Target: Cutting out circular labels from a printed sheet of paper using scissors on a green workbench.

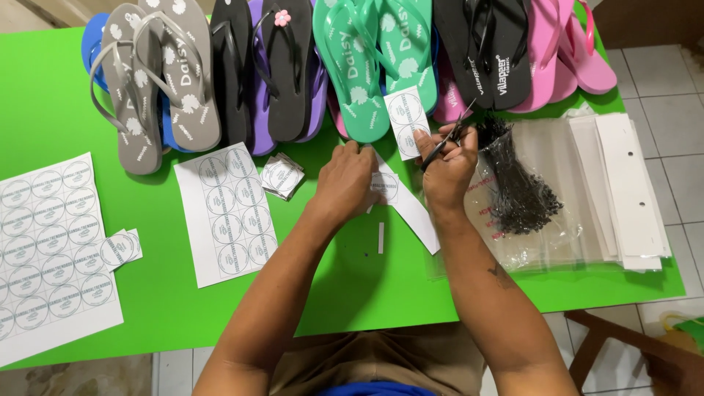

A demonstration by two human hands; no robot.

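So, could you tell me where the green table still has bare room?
Bare green table lies left of the grey sandals, and along the near edge between the label sheet and plastic bags. It is crowded around the right hand.

A bright green table (59, 110) fills most of the view, evenly lit without hard shadows. Pale square floor tiles (678, 81) with dark grout show to its right, where a brown wooden chair (623, 345) stands near the table's corner.
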